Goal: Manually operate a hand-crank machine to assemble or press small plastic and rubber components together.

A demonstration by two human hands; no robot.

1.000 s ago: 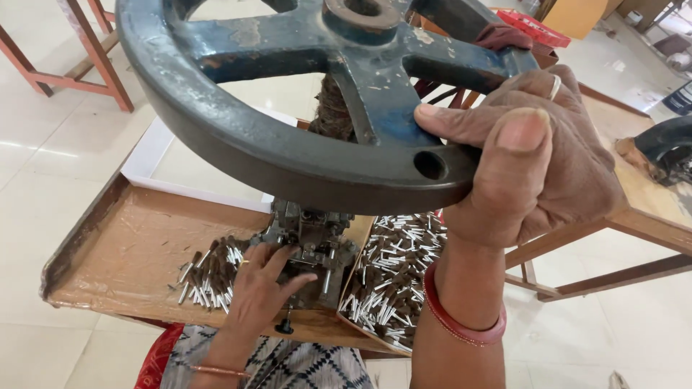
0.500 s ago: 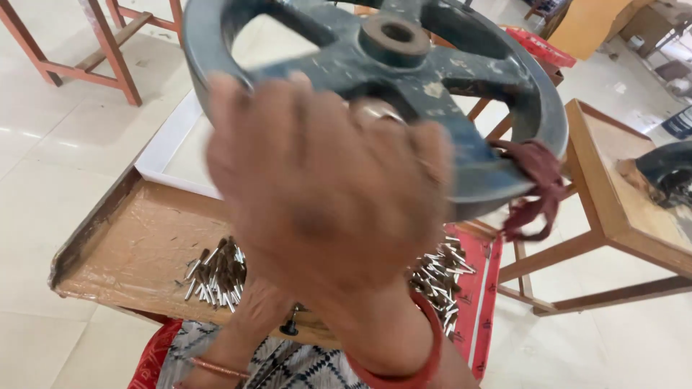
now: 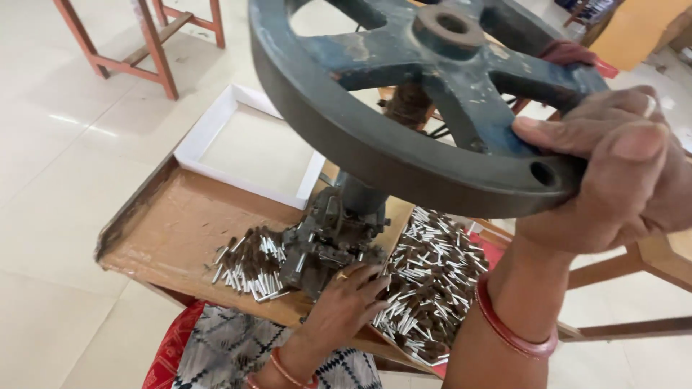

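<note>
A big dark iron handwheel [image 3: 375,137] with blue-painted spokes fills the top of the view. My right hand [image 3: 613,173] is closed around its rim at the right, thumb on top beside a small hole. Under the wheel stands a small grey press mechanism [image 3: 328,241] on a brown wooden tray [image 3: 180,223]. My left hand [image 3: 346,299] rests at the front of the mechanism, fingers touching its base; I cannot see anything held in it. Piles of small silver-tipped sticks lie to the left [image 3: 249,266] and to the right [image 3: 425,288] of the press.
An empty white shallow box [image 3: 216,126] lies behind the tray on the left. Red-brown wooden stool legs [image 3: 155,50] stand on the pale tiled floor at top left. A wooden frame [image 3: 663,259] is at the right. Patterned cloth [image 3: 231,353] covers my lap.
My right hand has swung the wheel round, going from across the wheel's front back to the right rim. My left hand stays at the press base.
</note>
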